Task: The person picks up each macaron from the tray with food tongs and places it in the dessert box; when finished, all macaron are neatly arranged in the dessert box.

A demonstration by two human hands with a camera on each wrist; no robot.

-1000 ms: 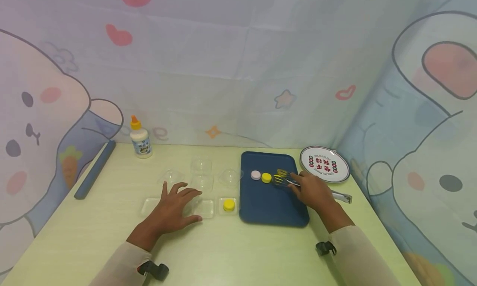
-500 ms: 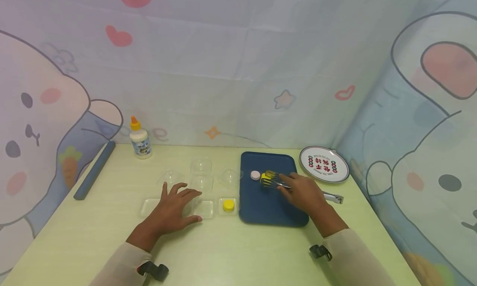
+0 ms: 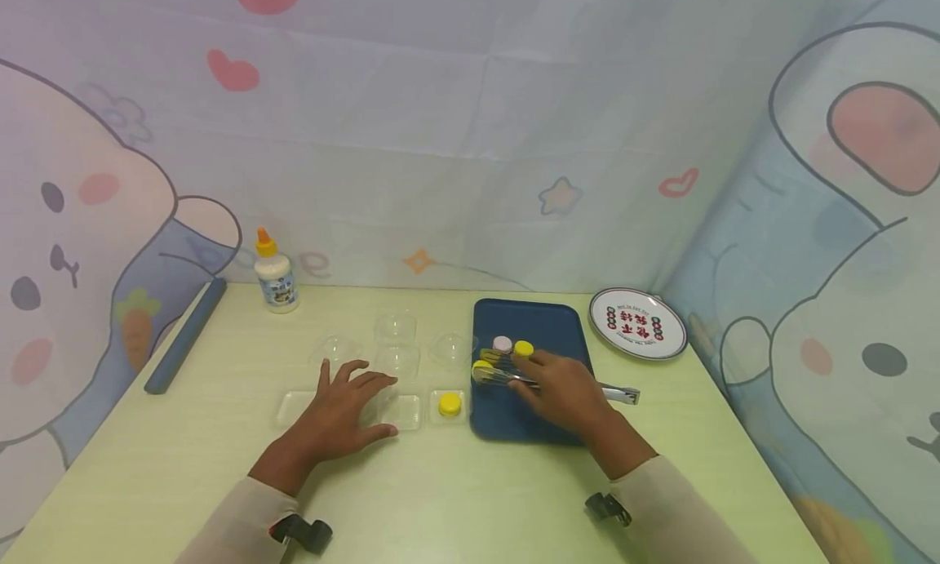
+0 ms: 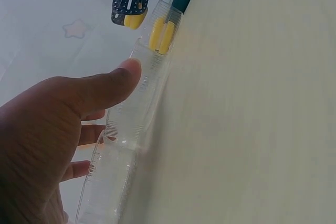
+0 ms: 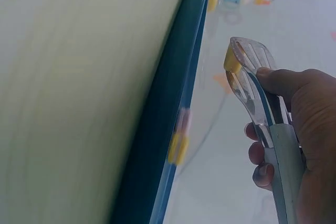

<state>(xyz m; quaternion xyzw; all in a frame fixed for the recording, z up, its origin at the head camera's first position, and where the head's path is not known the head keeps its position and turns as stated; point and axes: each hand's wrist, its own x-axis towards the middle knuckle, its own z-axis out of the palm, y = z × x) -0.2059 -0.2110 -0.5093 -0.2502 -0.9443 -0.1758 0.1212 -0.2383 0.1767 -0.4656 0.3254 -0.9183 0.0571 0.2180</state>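
In the head view my right hand (image 3: pixel 561 393) grips metal tongs (image 3: pixel 620 395) over the left part of a blue tray (image 3: pixel 529 425). The slotted tong heads pinch a yellow macaron (image 5: pixel 231 60), held above the tray in the right wrist view. A pink macaron (image 3: pixel 503 344) and another yellow macaron (image 3: pixel 524 348) sit on the tray. My left hand (image 3: pixel 338 417) is spread with bent, loose fingers over clear plastic boxes, its thumb beside the middle box (image 3: pixel 407 415); contact is uncertain. Right of it, a small clear box (image 3: pixel 435 419) contains a yellow macaron (image 3: pixel 450 404).
Several clear domed lids (image 3: pixel 397 327) stand behind the boxes. A glue bottle (image 3: pixel 277 278) is at the back left, near a blue-grey bar (image 3: pixel 187 335) along the left edge. A white plate (image 3: pixel 637 323) with red lettering lies behind the tray's right side.
My right hand has moved left across the tray with the tongs, carrying the yellow macaron from the right of the row to the tray's left edge. My left hand has stayed put.
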